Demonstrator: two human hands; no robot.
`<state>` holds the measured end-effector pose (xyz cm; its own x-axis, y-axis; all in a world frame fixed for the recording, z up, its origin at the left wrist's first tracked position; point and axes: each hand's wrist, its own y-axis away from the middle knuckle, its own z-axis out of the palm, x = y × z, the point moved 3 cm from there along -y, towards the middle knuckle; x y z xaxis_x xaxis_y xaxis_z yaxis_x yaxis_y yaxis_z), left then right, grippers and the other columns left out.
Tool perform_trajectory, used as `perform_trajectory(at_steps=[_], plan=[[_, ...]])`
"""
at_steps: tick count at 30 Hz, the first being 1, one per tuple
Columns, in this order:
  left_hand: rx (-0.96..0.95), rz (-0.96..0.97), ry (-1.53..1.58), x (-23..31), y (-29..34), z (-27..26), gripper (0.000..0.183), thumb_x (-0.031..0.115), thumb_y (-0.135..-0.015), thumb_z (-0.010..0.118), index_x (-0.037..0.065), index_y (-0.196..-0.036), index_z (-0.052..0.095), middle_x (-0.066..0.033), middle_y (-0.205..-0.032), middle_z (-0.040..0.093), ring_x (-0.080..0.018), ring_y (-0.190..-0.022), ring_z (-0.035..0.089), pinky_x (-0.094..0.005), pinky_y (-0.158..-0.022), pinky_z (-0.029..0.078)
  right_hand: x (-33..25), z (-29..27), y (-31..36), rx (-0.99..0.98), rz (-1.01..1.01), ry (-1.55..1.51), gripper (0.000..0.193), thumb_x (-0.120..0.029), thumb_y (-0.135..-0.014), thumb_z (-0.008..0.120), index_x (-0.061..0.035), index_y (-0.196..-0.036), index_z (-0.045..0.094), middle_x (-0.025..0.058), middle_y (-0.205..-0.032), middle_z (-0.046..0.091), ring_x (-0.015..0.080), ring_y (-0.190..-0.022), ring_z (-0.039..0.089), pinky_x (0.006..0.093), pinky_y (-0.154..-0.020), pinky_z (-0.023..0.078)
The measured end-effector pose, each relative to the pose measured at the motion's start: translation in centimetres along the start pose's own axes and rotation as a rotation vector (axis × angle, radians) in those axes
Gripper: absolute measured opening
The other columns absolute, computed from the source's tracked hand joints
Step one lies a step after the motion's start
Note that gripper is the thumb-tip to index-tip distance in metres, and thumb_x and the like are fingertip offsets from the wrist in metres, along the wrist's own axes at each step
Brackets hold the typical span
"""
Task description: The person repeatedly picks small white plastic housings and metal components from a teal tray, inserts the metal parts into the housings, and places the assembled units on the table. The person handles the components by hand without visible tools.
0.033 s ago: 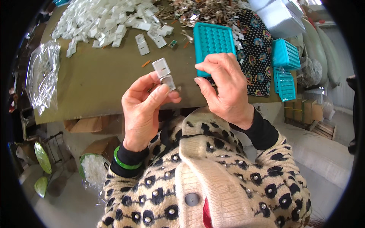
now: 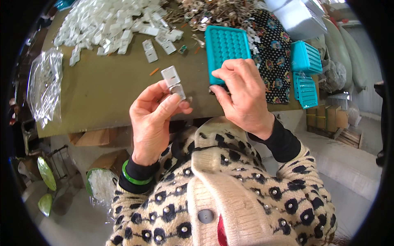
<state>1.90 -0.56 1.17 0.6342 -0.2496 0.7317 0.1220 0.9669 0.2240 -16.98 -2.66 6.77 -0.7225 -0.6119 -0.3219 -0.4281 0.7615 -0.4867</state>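
My left hand is closed, pinching a small white plastic case between thumb and fingers. The case is hinged open, its two square halves one above the other; the lower half is partly covered by my thumb. My right hand is held near the lower end of a turquoise tray with rows of round pockets. Its thumb and forefinger are apart, and I see nothing between them. On the table beyond my left hand lie another opened white case and a thin orange strip.
A big heap of white cases covers the far left of the table. Small metal parts are piled at the back. A clear plastic bag lies at left. Patterned black cloth and stacked turquoise trays are at right.
The table and everything on it sit slightly further left and mostly lower in the picture. Both hands keep nearly the same pose, and the left still holds the case.
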Motion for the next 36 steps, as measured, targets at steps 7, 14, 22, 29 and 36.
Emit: perform_trajectory(at_steps=[7, 14, 22, 29, 36], plan=[[0.113, 0.066, -0.161, -1.4, -2.4, -0.1, 0.021, -0.002, -0.089, 0.066, -0.004, -0.11, 0.063, -0.0073, -0.09, 0.066, -0.0137, -0.071, 0.064, -0.03, -0.061, 0.057, 3.0, 1.2, 2.0, -0.05, -0.075, 0.228, 0.012, -0.006, -0.076, 0.062, -0.0077, -0.074, 0.05, 0.0053, -0.079, 0.045, 0.0207, -0.074, 0.05, 0.0337, -0.063, 0.041], [0.128, 0.084, -0.228, -2.1, -3.1, -0.5, 0.021, -0.002, -0.09, 0.064, -0.005, -0.11, 0.063, -0.0072, -0.087, 0.065, -0.0126, -0.067, 0.061, -0.029, -0.058, 0.054, 3.7, 0.0, 1.5, 0.007, -0.061, 0.001, 0.009, -0.004, -0.076, 0.061, -0.0055, -0.079, 0.053, 0.0071, -0.08, 0.046, 0.0238, -0.075, 0.051, 0.0359, -0.064, 0.043], [0.164, 0.093, -0.273, -2.1, -3.1, -0.6, 0.021, 0.0, -0.09, 0.064, -0.005, -0.111, 0.063, -0.0066, -0.086, 0.065, -0.0119, -0.064, 0.06, -0.0277, -0.055, 0.051, 7.2, -7.2, 2.1, 0.45, 0.337, -0.546, 0.012, -0.002, -0.089, 0.067, -0.0014, -0.095, 0.056, 0.0039, -0.087, 0.059, 0.0117, -0.072, 0.056, 0.0255, -0.066, 0.046], [0.17, 0.111, -0.343, -2.5, -3.4, -1.1, 0.02, 0.002, -0.094, 0.062, -0.001, -0.113, 0.061, -0.0051, -0.082, 0.063, -0.0108, -0.062, 0.057, -0.0252, -0.056, 0.048, 12.2, -13.1, 7.9, 0.863, 0.488, -0.907, 0.013, -0.005, -0.09, 0.068, -0.0018, -0.102, 0.062, 0.0, -0.09, 0.063, 0.0064, -0.076, 0.054, 0.0201, -0.069, 0.043], [0.097, 0.135, -0.346, -2.5, -3.6, -1.2, 0.018, -0.001, -0.093, 0.061, -0.002, -0.111, 0.061, -0.0048, -0.085, 0.063, -0.0104, -0.064, 0.054, -0.0257, -0.055, 0.045, 12.9, -20.4, 16.2, 0.933, 0.596, 0.288, 0.009, -0.004, -0.088, 0.071, -0.0021, -0.093, 0.063, -0.0035, -0.077, 0.061, 0.0039, -0.066, 0.053, 0.0219, -0.06, 0.045]])
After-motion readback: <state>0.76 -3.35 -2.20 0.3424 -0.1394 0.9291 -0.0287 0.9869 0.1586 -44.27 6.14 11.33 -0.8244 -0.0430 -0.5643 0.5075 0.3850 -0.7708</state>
